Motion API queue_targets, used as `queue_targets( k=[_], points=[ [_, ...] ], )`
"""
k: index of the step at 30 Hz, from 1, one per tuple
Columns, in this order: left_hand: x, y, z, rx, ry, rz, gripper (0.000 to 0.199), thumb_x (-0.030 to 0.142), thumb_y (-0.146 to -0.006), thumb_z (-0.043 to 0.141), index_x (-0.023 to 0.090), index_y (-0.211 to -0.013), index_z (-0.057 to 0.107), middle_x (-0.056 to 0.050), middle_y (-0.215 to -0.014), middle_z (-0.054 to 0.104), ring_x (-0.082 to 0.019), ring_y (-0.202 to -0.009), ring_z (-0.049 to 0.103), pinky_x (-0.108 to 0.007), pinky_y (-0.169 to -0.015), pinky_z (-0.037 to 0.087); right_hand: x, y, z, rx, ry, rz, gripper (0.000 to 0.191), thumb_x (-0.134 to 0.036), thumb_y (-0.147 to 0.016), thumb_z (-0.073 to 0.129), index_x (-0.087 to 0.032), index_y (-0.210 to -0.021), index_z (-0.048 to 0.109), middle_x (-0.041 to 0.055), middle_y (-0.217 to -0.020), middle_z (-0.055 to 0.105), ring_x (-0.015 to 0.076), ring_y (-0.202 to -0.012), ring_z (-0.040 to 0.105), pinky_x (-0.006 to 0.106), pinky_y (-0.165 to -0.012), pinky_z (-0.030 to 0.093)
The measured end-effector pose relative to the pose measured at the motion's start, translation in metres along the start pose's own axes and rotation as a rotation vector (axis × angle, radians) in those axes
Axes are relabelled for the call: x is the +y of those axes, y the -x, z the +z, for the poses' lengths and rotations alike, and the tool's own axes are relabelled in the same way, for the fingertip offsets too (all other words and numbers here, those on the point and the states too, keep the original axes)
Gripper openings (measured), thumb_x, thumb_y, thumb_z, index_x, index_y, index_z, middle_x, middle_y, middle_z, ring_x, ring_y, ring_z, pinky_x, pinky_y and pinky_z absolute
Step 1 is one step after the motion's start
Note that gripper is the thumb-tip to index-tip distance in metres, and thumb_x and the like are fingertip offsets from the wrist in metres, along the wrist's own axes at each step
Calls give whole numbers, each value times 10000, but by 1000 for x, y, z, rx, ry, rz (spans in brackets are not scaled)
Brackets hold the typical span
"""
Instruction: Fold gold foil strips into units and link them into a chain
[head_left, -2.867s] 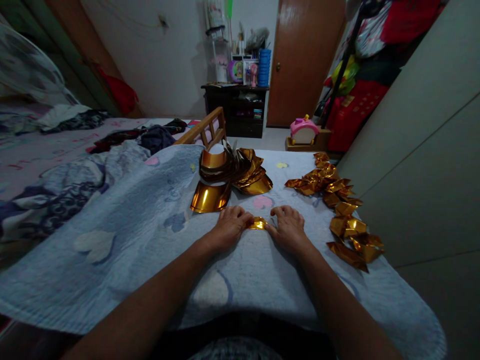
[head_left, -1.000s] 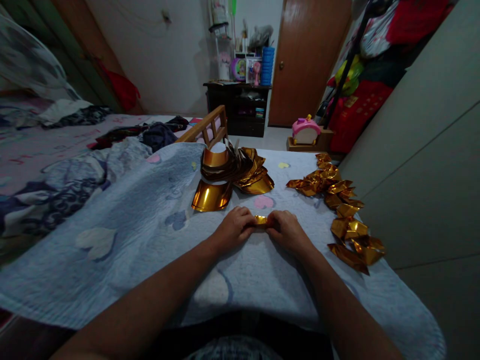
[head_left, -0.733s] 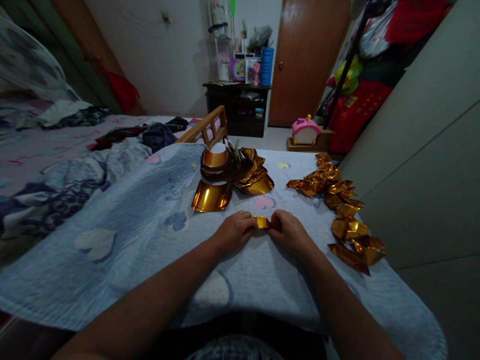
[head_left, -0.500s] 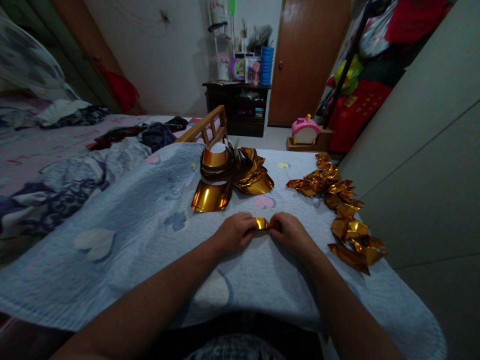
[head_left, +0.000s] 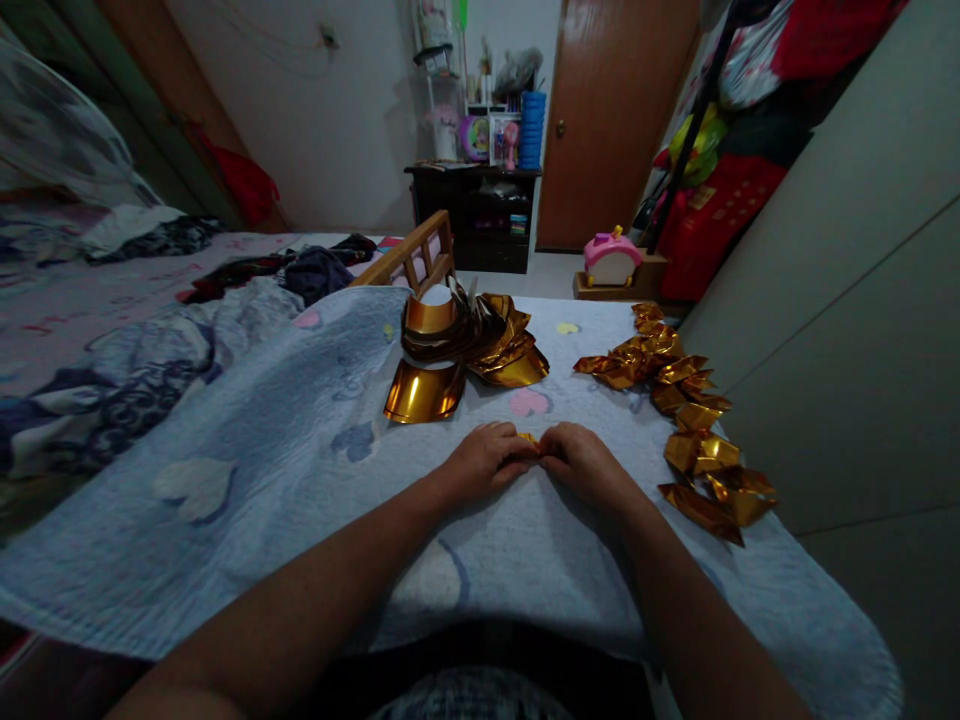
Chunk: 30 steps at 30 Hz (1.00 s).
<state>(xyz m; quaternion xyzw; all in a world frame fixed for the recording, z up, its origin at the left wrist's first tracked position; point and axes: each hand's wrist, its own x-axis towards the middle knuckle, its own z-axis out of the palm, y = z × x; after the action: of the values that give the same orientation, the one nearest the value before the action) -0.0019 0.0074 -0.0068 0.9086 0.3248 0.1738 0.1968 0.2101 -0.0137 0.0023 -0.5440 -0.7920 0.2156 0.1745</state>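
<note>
A small piece of gold foil (head_left: 528, 438) shows only as a sliver between my two hands. My left hand (head_left: 489, 460) is closed on it from the left, fingertips pressed together. From the right, my right hand (head_left: 576, 458) pinches the other end, and the hands nearly touch. Beyond them lies a stack of shiny gold foil sheets (head_left: 424, 392), with a fanned, darker pile (head_left: 502, 340) beside and behind it. Several folded gold foil pieces (head_left: 697, 455) lie in a curved row at the right.
A pale blue cloth with heart shapes (head_left: 285, 480) covers the surface under my hands. Past its far edge are a wooden rail (head_left: 411, 252) and a pink toy (head_left: 611, 258). Grey panels (head_left: 847, 330) stand close on the right; a bed with clothes (head_left: 150, 320) is at left.
My left hand has shifted slightly right, closer to my right hand. Its fingers now cover most of the gold foil piece that showed between them.
</note>
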Motion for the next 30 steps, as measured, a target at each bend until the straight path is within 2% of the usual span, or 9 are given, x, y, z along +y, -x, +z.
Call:
queue_targets(
  k=[3,6,11,14,21,30],
  points=[
    [0,0,1,11,-12,5,230,332,-981,567,231,-1109,730,-52,-891,629,-197,-877,588,-314,-783,444,3,3,-3,-2,-26,11,149,-92,-760,590,-185,-855,657,23,-829,653,162,-763,553,269,-704,382],
    [-2,2,3,29,-36,12,257,288,-979,560,261,-1176,723,-49,-897,618,-185,-855,584,-306,-769,448,5,4,-5,27,-4,21,224,-69,-770,542,-193,-906,668,46,-902,654,186,-855,557,297,-784,387],
    [-2,4,6,78,-63,68,282,253,-986,536,281,-1202,716,-64,-1041,647,-180,-910,604,-315,-801,469,4,0,-2,161,98,145,165,-239,-876,585,-235,-997,696,94,-1110,613,278,-1066,501,395,-894,357],
    [0,3,4,61,-90,99,266,231,-991,538,270,-1186,714,-59,-1161,685,-190,-953,611,-336,-840,469,5,-3,3,167,127,163,171,-275,-874,629,-253,-1033,685,91,-1184,585,292,-1125,486,433,-941,344],
    [3,2,0,-13,-105,101,268,177,-980,551,247,-1180,715,-61,-1211,725,-196,-952,631,-355,-850,469,6,-6,9,146,207,143,224,-315,-873,652,-301,-1096,666,77,-1203,576,297,-1173,477,482,-1008,324],
    [2,1,4,-2,-130,105,224,205,-978,572,245,-1139,723,-57,-1183,735,-199,-932,631,-349,-837,472,-1,-18,13,149,264,198,270,-413,-899,619,-296,-1140,648,100,-1195,570,316,-1170,466,518,-1021,310]
  ],
)
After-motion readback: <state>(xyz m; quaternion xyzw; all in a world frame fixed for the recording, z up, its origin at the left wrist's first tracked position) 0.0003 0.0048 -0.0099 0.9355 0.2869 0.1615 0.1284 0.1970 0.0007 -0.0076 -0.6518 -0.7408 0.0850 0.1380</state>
